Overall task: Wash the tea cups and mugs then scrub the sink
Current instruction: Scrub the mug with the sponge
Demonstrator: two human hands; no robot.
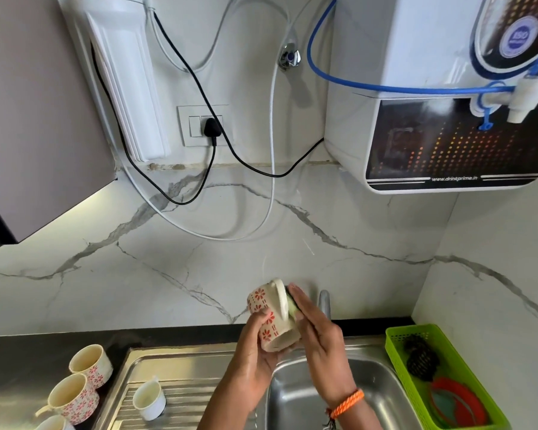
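Over the sink [308, 398], the left hand [255, 352] grips a flowered mug [269, 318]; the right hand [317, 333], fingers straight, presses a sponge [292, 307] against it. At three o'clock, a green basket [395, 352] holds scrubbers [421, 358].

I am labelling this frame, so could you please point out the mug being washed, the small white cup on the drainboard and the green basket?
mug [266, 324]: head view, on its flowered side wall.
small white cup [151, 401]: head view, on its outer wall.
green basket [395, 352]: head view, on its left rim.
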